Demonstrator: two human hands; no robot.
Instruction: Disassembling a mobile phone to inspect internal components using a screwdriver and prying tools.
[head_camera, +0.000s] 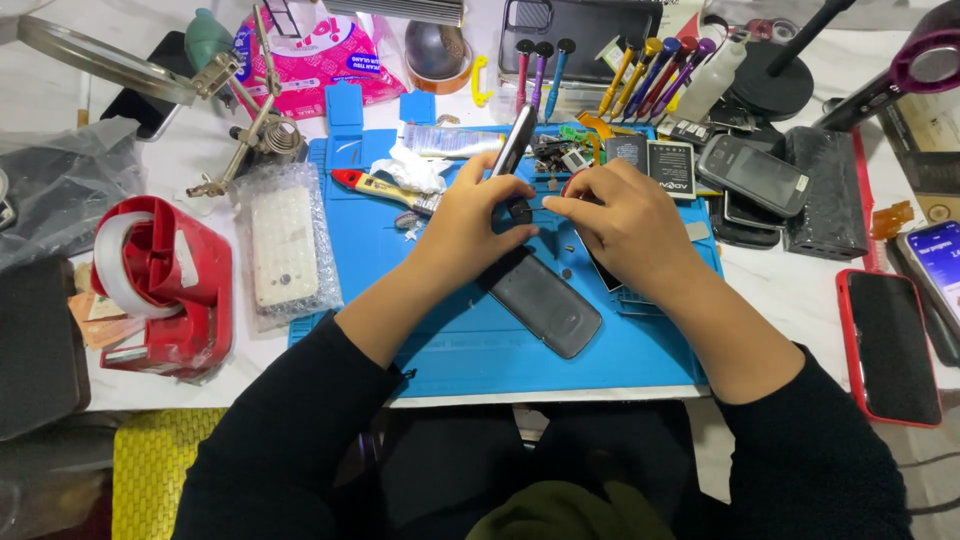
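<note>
My left hand (470, 215) and my right hand (620, 215) meet over a blue work mat (450, 340). The left hand grips a slim silver-and-black tool (513, 145) that sticks up and away from it, and its fingers pinch a small dark part (519, 208). My right hand's fingertips touch the same small part from the right and cover a dark device under the palm. A dark phone back cover (545, 303) lies on the mat just below both hands.
A red tape dispenser (160, 285) and a bubble-wrapped white phone (285, 245) lie left. A red-handled brush (385, 190), phone batteries (670, 170) and old phones (750, 175) sit behind. A red-cased phone (888, 345) lies right. Screwdrivers (650, 70) stand at the back.
</note>
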